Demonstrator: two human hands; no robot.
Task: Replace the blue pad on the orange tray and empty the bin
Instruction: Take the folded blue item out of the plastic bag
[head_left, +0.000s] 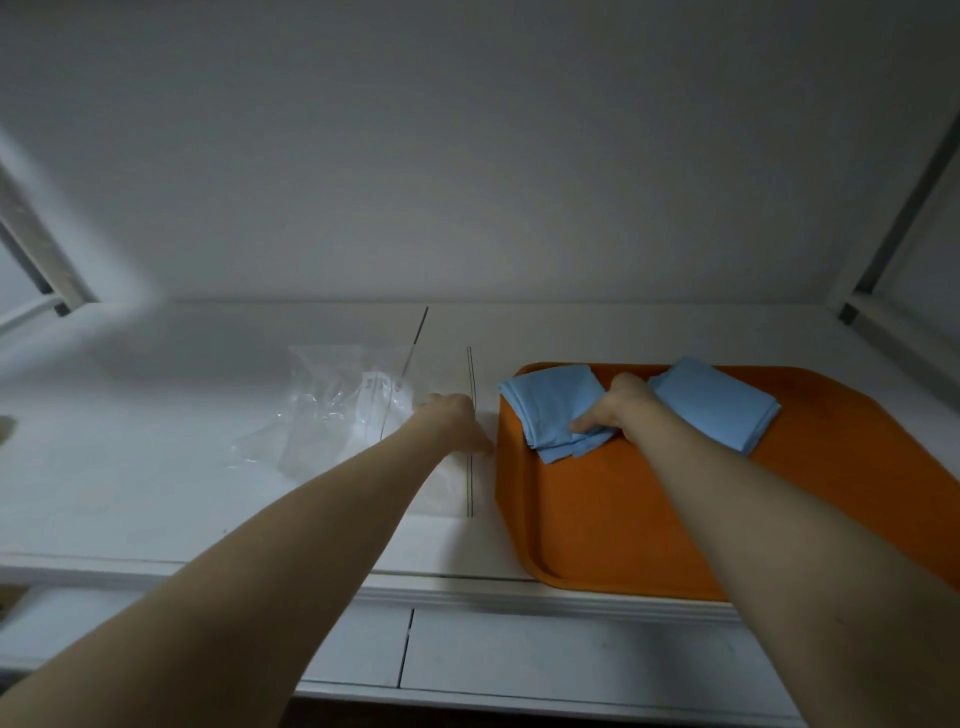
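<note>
My right hand (618, 410) pinched a folded blue pad (550, 400) at the orange tray's (597, 519) far left corner, with a second blue fold (717, 405) just beside. My left hand (457, 421) lay on a clear plastic bag (332, 410) left of the tray.

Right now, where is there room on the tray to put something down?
The near half of the orange tray is bare, between its front rim and the pads. The far end is crowded: the right grip holds the left blue pad beside the right blue pad.

Right grip (618, 410) pinching, left grip (457, 422) extended forward.
</note>
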